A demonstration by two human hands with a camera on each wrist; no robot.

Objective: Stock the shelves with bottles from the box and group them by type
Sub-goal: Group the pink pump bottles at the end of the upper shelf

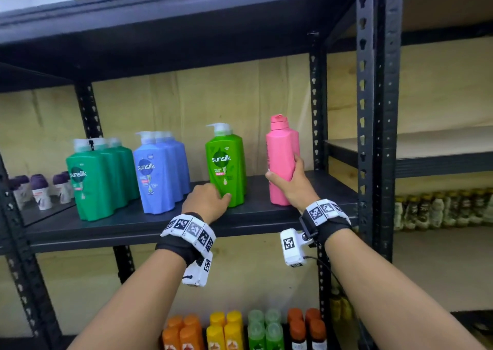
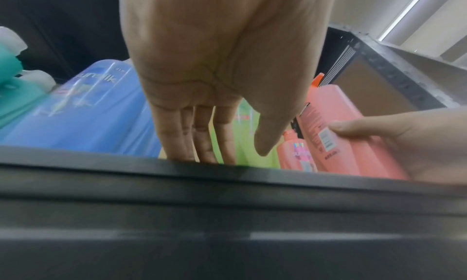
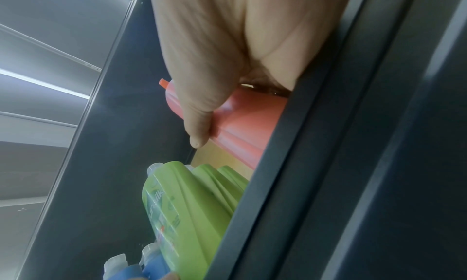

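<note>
Right hand [image 1: 289, 186] wrapped around the pink bottle [image 1: 281, 160], grip clamped on its lower body, thumb on the near face. Pink bottle upright on the black shelf [image 1: 133, 224], base at the board, just right of the light green bottle [image 1: 226, 162]. Left hand [image 1: 206, 198] at the foot of the light green bottle, straight fingers [image 2: 202, 142] touching its lower front, grip relaxed and apart, holding nothing. Left of the light green bottle, a row of blue bottles [image 1: 157, 173]; further left, a row of dark green bottles [image 1: 93, 181]. Far left of that landmark, small purple-capped bottles [image 1: 40, 189]. Below it, on a lower shelf, orange, yellow and green bottles [image 1: 240, 331].
</note>
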